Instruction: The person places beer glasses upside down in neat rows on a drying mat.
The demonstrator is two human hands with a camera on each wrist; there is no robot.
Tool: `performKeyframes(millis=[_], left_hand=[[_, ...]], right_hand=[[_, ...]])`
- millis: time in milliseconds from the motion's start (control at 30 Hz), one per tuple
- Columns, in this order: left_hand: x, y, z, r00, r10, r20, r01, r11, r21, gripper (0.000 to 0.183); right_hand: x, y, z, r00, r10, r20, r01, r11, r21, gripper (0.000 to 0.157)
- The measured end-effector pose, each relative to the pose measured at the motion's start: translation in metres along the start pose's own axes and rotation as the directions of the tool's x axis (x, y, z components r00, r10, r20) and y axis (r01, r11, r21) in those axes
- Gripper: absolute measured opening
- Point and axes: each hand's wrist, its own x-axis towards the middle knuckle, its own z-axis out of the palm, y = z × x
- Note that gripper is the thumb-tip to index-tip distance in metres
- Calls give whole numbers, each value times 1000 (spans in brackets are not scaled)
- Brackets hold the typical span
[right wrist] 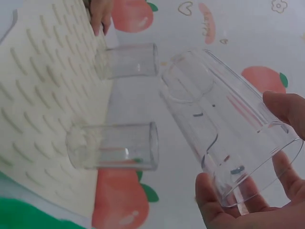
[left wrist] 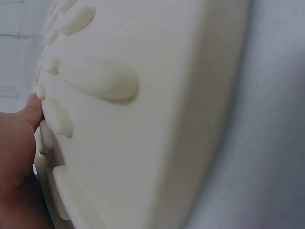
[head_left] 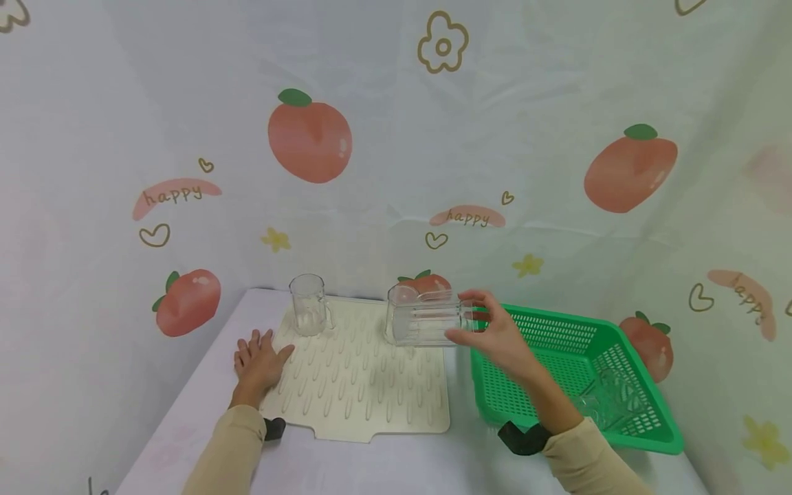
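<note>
My right hand (head_left: 489, 333) grips a clear glass mug (right wrist: 228, 129) near one end. The mug lies sideways in the air above the right rear part of a cream ribbed drying mat (head_left: 346, 385). A second clear mug (right wrist: 114, 145) stands on the mat behind it, partly overlapped in the head view. Another clear mug (head_left: 308, 306), its handle toward the right, stands upright at the mat's left rear corner. With fingers spread, my left hand (head_left: 260, 364) rests at the mat's left edge. Only its thumb side shows in the left wrist view.
To the right of the mat sits a green plastic basket (head_left: 557, 316) with clear glassware (head_left: 609, 399) at its right front; how many pieces cannot be told. A white patterned cloth (head_left: 383, 172) hangs behind the white-covered table (head_left: 346, 467).
</note>
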Motion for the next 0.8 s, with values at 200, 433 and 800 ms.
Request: performKeyframes(millis=[200, 433, 800], left_hand=[[1, -2, -6, 1000, 6, 31, -6, 1000, 11, 83], [7, -6, -9, 997, 23, 73, -26, 999, 34, 85], [9, -13, -18, 990, 40, 133, -48, 997, 56, 86]], right_hand=[[-1, 3, 21, 1000, -6, 16, 5, 998, 55, 66], [3, 13, 46, 999, 34, 42, -40, 989, 145, 67], [8, 16, 86, 998, 38, 59, -47, 987, 156, 62]])
